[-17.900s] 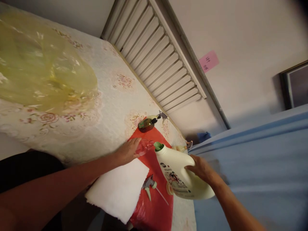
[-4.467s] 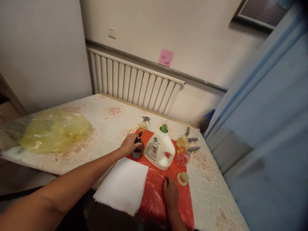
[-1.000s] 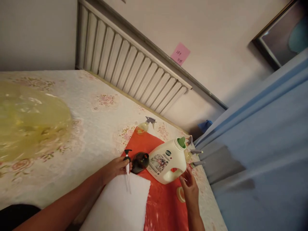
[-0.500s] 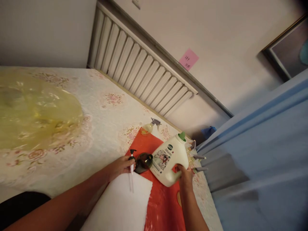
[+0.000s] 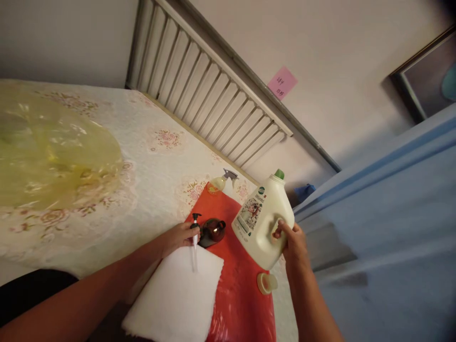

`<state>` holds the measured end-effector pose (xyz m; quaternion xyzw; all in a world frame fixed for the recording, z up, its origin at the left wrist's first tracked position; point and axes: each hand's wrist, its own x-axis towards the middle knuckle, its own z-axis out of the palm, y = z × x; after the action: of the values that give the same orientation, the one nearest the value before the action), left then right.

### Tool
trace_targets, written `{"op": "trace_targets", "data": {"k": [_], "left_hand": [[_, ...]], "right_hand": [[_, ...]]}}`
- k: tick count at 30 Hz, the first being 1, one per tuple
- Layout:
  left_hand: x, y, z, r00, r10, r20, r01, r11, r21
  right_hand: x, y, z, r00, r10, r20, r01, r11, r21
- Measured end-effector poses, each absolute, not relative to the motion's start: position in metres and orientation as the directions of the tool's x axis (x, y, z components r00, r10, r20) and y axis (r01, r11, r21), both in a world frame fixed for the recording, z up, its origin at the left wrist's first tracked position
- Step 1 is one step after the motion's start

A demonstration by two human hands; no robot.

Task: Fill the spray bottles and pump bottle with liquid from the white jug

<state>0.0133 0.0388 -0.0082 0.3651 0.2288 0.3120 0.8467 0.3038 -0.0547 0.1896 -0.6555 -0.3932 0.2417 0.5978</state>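
Observation:
My left hand (image 5: 181,236) is closed on a pump dispenser top (image 5: 195,232) with a black head and a clear dip tube that hangs over a white towel (image 5: 181,294). Right beside it stands a dark brown bottle (image 5: 213,232) with its neck open; whether that hand also touches it I cannot tell. By its handle, my right hand (image 5: 292,237) grips a large cream detergent jug (image 5: 265,223). The jug has a green spout, no cap, and leans slightly over a red plastic sheet (image 5: 231,280). A pale cap (image 5: 266,283) lies on the sheet's right side.
A spray bottle (image 5: 218,184) lies at the far edge of the red sheet. To the left, a yellow plastic bag (image 5: 57,152) covers part of the flowered tablecloth (image 5: 149,190). A radiator (image 5: 210,90) lines the wall behind, and a blue curtain (image 5: 384,237) hangs on the right.
My right hand has moved the jug up and to the right, away from the brown bottle, and turned it more upright. The pale cap has come into fuller view. My left hand has barely moved.

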Motion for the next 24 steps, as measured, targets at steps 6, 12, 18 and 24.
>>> {"op": "trace_targets", "data": {"k": [6, 12, 18, 24], "left_hand": [[0.015, 0.037, -0.005, 0.696, 0.701, -0.158, -0.39, 0.553, 0.736], [0.015, 0.034, -0.001, 0.677, 0.72, -0.154, -0.4, 0.535, 0.744], [0.013, 0.033, 0.001, 0.67, 0.725, -0.16, -0.399, 0.534, 0.746], [0.014, 0.033, 0.0, 0.676, 0.719, -0.162, -0.397, 0.541, 0.742]], "right_hand": [[0.301, -0.09, 0.217, 0.432, 0.902, 0.029, 0.292, -0.109, -0.95], [0.299, -0.124, 0.222, 0.367, 0.927, -0.079, 0.332, -0.21, -0.919], [0.292, -0.144, 0.221, 0.303, 0.943, -0.136, 0.427, -0.262, -0.866], [0.276, -0.145, 0.23, 0.247, 0.949, -0.196, 0.558, -0.305, -0.772]]}}
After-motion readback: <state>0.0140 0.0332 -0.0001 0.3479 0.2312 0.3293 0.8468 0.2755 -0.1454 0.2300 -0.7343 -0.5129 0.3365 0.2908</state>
